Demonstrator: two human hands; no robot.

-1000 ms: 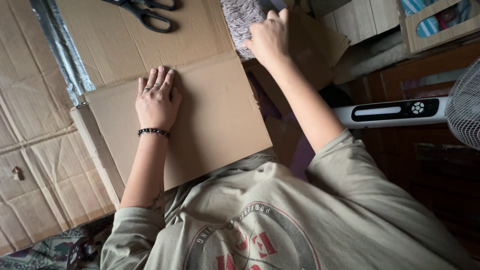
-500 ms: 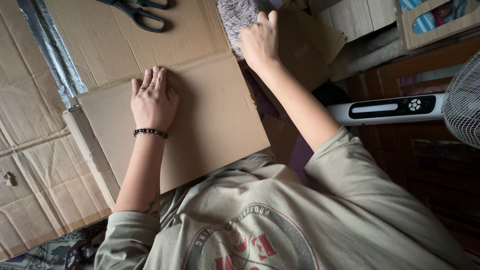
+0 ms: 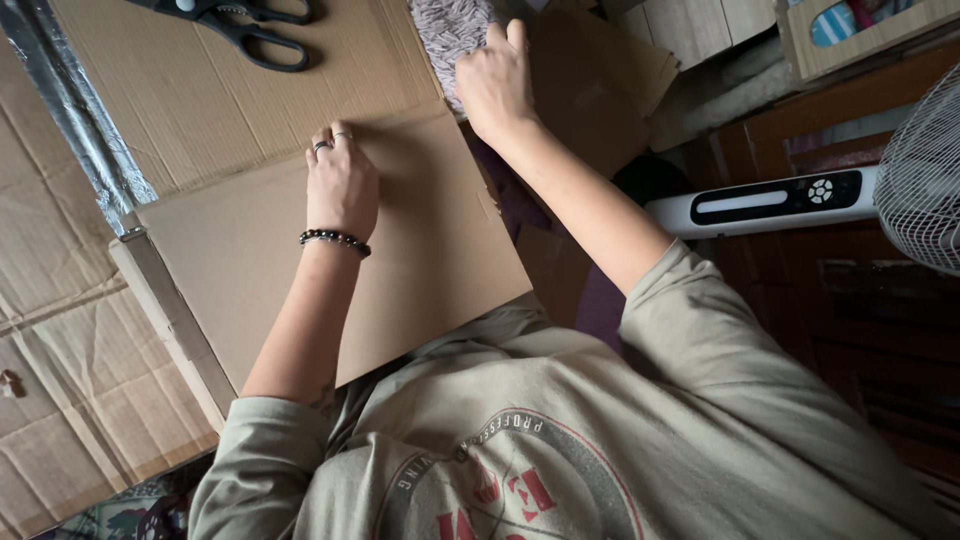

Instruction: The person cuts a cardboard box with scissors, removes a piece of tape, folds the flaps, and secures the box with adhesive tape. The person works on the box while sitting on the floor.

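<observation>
Nearest the camera, the cardboard panel lies flat, its near edge over the person's lap and its far edge along a fold line. Its long axis runs from lower left to upper right, tilted slightly up on the right side. The left hand rests on the panel near that far fold, fingers curled under and pressing down; it grips nothing. Further out, the right hand sits at the panel's far right corner, fingers bent over the edge against a patterned cloth; whether it pinches the cardboard I cannot tell. Beyond the fold lies a corrugated sheet, with black scissors at its far end, well apart from both hands. In my judgement, uneven pressure could crease the panel off the fold line, or let it slide toward the lap.
</observation>
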